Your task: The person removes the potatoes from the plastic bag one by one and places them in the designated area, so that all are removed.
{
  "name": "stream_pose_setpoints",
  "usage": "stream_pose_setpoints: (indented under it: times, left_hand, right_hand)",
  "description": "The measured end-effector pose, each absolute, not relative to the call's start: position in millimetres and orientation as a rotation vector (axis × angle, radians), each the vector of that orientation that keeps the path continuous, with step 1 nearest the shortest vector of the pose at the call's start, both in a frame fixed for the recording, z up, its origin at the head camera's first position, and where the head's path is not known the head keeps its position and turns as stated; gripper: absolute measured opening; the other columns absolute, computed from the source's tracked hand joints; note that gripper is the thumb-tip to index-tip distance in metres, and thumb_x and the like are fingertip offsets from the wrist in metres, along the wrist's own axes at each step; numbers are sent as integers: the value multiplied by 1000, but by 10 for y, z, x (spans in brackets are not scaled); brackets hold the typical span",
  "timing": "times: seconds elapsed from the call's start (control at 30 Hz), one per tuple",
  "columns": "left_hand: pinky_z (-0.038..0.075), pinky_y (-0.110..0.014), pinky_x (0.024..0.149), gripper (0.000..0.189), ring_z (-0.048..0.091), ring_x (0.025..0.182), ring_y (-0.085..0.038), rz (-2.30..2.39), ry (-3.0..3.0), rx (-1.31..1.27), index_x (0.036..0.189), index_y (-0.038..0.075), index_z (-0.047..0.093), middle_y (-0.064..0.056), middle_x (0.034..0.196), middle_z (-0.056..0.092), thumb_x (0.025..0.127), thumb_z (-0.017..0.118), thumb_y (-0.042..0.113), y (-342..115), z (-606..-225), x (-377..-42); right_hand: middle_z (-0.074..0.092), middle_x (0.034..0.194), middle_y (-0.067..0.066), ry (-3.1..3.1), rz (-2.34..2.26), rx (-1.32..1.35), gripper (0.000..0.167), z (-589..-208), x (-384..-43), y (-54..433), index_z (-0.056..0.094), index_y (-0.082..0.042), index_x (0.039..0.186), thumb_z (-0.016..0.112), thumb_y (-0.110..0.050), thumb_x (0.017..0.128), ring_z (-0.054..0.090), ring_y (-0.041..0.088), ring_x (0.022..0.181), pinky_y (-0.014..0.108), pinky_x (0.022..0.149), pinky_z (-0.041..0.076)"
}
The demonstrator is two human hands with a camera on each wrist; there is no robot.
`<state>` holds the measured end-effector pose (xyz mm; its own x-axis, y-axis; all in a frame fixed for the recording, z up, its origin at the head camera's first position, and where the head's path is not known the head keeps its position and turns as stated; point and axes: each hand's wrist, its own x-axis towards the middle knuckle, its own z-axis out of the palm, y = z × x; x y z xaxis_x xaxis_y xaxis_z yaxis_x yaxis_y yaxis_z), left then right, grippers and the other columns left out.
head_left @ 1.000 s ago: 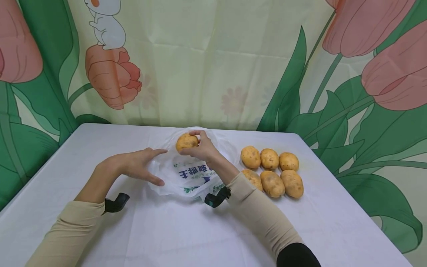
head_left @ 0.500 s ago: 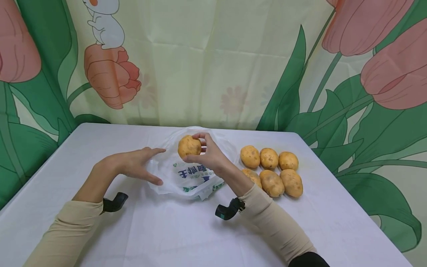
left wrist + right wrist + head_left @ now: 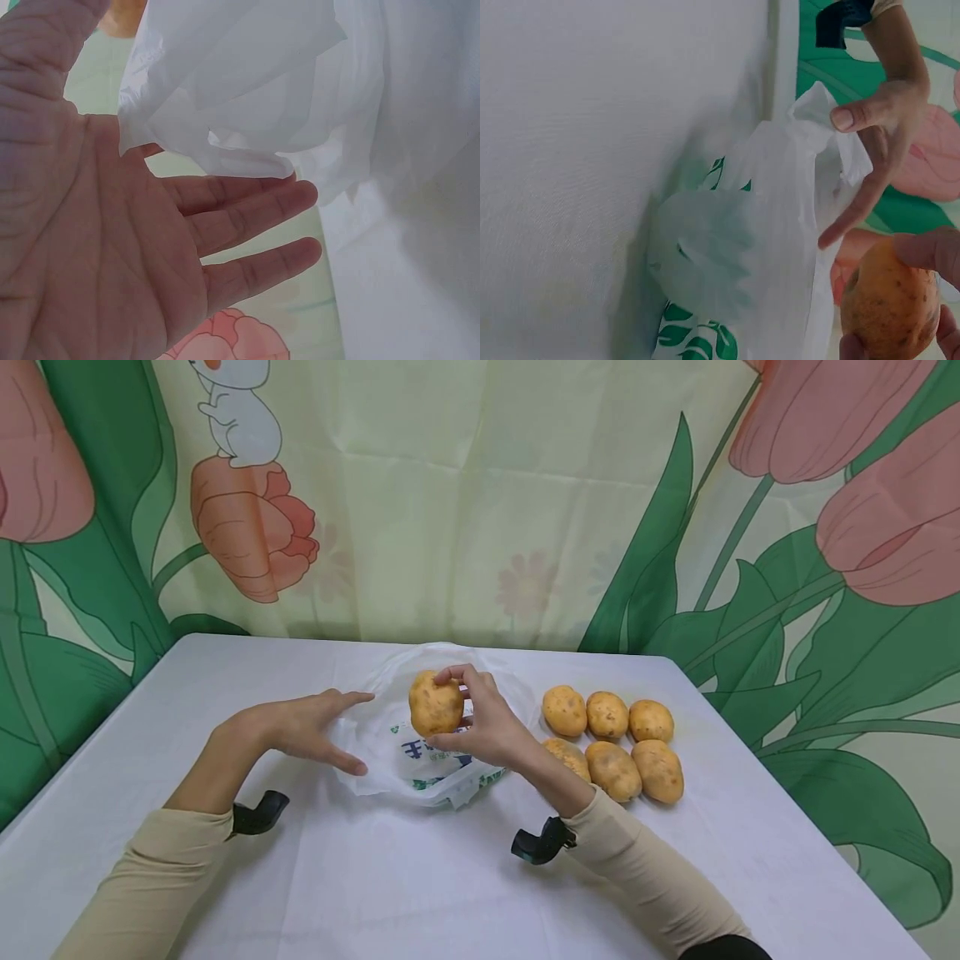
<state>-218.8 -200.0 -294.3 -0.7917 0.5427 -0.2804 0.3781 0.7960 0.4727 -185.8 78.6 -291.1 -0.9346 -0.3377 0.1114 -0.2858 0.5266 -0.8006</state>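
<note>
A yellow-brown potato (image 3: 436, 704) is held between the thumb and fingertips of my right hand (image 3: 487, 722), above a thin white plastic bag (image 3: 363, 756). Blue and green print shows on the bag, partly covered by the potato. At the bag's left edge, my left hand (image 3: 303, 728) has its thumb and fingers spread. In the left wrist view, the bag (image 3: 255, 82) hangs against the extended fingers (image 3: 259, 274) and hides part of them. The right wrist view has the potato (image 3: 891, 304) beside the bag's upright side (image 3: 784, 240), which carries a green leaf print.
To the right of the bag, several potatoes (image 3: 612, 771) lie in two rows on the white-covered table (image 3: 390, 893). My right forearm partly covers the nearest one. Behind the table's far edge hangs a printed cloth (image 3: 480, 527) with tulips and a rabbit.
My right hand has drawn the potato nearer to me and slightly to the right over the bag. The left hand stays at the bag's edge almost unmoved.
</note>
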Motion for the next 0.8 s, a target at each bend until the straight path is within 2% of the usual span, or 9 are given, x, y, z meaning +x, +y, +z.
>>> stream_pose_setpoints:
  times: [0.2, 0.43, 0.73, 0.8]
  left_hand:
    - [33, -66, 112, 116, 36, 143, -44, 564, 2582, 704, 162, 11, 25, -27, 155, 35, 76, 83, 62, -1998, -2951, -2180]
    - [33, -68, 111, 116, 35, 142, -45, 549, 2580, 675, 162, 11, 25, -28, 156, 33, 75, 84, 62, -2001, -2941, -2178]
    - [33, -68, 112, 116, 35, 142, -45, 545, 2582, 693, 162, 11, 25, -27, 156, 34, 76, 83, 63, -2006, -2951, -2186]
    - [33, -68, 112, 116, 36, 142, -45, 544, 2584, 703, 162, 11, 25, -27, 155, 35, 76, 83, 63, -2007, -2950, -2185]
  right_hand:
    - [38, 138, 15, 2800, -1290, -656, 71, -2947, -1811, 895, 48, -21, 135, 88, -4, 78, 50, 31, 123, 43, 95, 57]
    - [36, 142, 16, 2853, -1278, -764, 71, -2987, -1766, 998, 49, -17, 134, 88, -2, 77, 48, 30, 126, 40, 94, 56]
    - [38, 142, 14, 2936, -1246, -875, 68, -3042, -1715, 1131, 51, -17, 132, 87, 0, 76, 44, 29, 126, 48, 91, 54]
    - [38, 144, 14, 2942, -1237, -904, 67, -3052, -1708, 1168, 52, -16, 131, 87, 0, 77, 43, 29, 130, 48, 92, 54]
